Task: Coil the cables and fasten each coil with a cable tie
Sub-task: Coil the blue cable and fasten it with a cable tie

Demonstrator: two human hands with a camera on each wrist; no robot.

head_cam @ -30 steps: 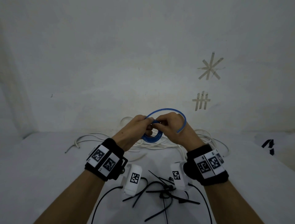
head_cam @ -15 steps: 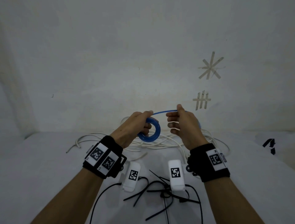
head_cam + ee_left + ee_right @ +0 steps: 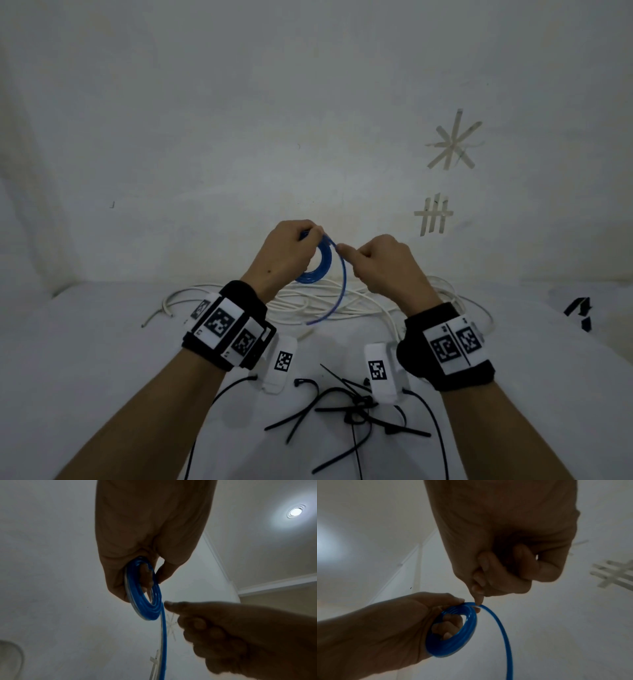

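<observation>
Black cable ties (image 3: 346,407) scattered nearest on the table, white cable (image 3: 342,301) heaped beyond, left hand (image 3: 286,255) fingers curled through the raised blue coil (image 3: 317,263), right hand (image 3: 383,267) fingertips pinching its loose tail.

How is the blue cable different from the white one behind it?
The blue cable is wound in a tight coil held up by the left hand; the white cable sprawls in loose loops on the table. Blue looks thinner. Neither wears a cable tie.
</observation>
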